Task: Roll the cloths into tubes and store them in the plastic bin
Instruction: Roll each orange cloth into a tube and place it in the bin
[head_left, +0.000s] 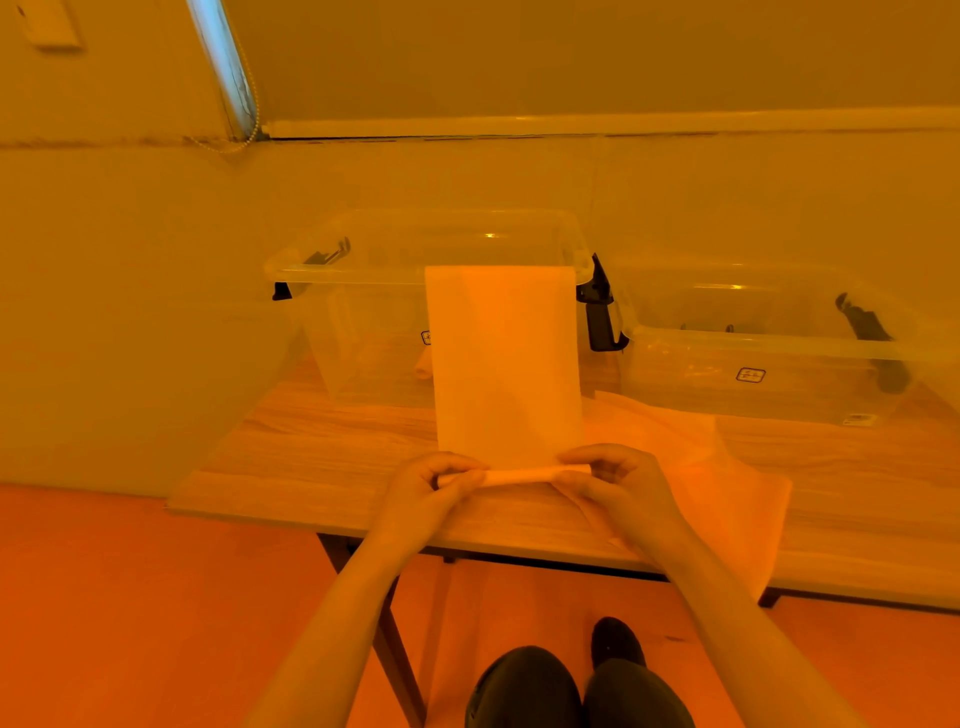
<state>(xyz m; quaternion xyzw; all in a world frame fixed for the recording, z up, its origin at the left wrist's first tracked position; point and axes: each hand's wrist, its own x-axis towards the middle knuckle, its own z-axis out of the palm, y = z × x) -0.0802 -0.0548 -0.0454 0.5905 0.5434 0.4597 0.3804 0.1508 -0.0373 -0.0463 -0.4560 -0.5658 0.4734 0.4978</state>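
Observation:
A pale cloth (506, 364) lies flat on the wooden table (322, 457), its far end draped over the rim of a clear plastic bin (363, 270). The cloth's near edge is rolled into a thin tube (519, 475). My left hand (431, 488) pinches the tube's left end and my right hand (610, 475) pinches its right end. A small rolled cloth (423, 366) shows through the bin's wall, inside it.
A second clear bin (753, 348) with black latches stands at the right. Another cloth (727, 467) lies spread under my right arm and hangs over the table's front edge. A wall runs close behind the bins. My knees and a shoe are below the table.

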